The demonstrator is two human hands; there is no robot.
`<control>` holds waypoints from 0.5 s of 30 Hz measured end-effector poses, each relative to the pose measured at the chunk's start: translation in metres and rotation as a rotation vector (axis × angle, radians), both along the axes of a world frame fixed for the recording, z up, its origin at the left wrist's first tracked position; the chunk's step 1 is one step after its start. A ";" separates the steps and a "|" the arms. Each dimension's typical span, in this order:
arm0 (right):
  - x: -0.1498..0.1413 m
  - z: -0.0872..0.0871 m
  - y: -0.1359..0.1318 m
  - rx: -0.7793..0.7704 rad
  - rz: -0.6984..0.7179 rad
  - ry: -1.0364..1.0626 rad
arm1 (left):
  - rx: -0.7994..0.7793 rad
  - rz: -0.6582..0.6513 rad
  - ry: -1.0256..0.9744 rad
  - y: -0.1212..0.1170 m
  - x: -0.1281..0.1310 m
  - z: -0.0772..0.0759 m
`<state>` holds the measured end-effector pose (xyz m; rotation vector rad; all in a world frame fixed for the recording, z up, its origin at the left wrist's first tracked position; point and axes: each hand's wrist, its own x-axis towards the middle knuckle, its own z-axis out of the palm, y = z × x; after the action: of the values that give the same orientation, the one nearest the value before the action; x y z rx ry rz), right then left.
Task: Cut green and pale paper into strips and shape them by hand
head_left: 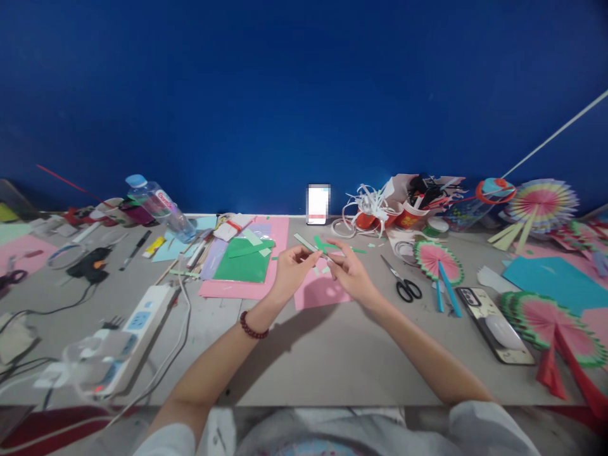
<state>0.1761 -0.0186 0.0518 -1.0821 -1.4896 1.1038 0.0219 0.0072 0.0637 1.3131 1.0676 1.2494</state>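
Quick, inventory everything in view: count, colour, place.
Paper strips: several, green and pale, at hands
Coloured sheets: several, pink, blue, turquoise, across table
Pack: 1, green, left of hands
Scissors: at least 1, black-handled, right of hands
Lit phone: 1, white-screened, by wall
Flat phone: 1, cream-patterned, right
Mouse: 1, white, on flat phone
Paper fans: at least 3, multicoloured, right
Cups: at least 1, red, back right
Bottle: 1, clear, blue-capped, back left
Power strip: 1, white, front left
Table: 1, grey, underneath
Wall: 1, blue, behind
Smaller clutter: uncounted, mixed, both sides
Bracelet: 1, dark red, left wrist
Left hand: 1, bare, centre
Right hand: 1, bare, centre
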 end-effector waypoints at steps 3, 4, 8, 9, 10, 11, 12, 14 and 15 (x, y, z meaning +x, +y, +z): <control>0.000 0.002 -0.001 0.007 -0.033 -0.037 | -0.007 -0.010 -0.006 -0.001 0.000 0.002; -0.001 0.002 -0.001 0.010 -0.046 -0.051 | -0.010 -0.016 -0.008 -0.001 0.000 0.003; 0.000 0.001 -0.001 0.013 -0.082 -0.081 | -0.031 -0.037 -0.025 -0.002 0.001 0.004; 0.000 0.000 -0.001 0.012 -0.085 -0.084 | -0.034 -0.035 -0.029 -0.002 0.002 0.004; 0.000 0.000 0.000 0.012 -0.084 -0.086 | -0.034 -0.032 -0.032 -0.002 0.002 0.003; 0.000 -0.001 0.000 0.011 -0.080 -0.089 | -0.034 -0.028 -0.032 -0.003 0.002 0.004; 0.000 -0.001 0.000 0.011 -0.076 -0.091 | -0.035 -0.024 -0.031 -0.003 0.003 0.004; 0.000 -0.001 -0.001 0.011 -0.070 -0.087 | -0.041 -0.021 -0.029 -0.004 0.003 0.005; 0.000 -0.001 -0.001 0.011 -0.071 -0.085 | -0.045 -0.020 -0.028 -0.004 0.003 0.005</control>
<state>0.1759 -0.0191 0.0504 -1.1778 -1.5097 1.0108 0.0250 0.0032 0.0687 1.2656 1.0545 1.2184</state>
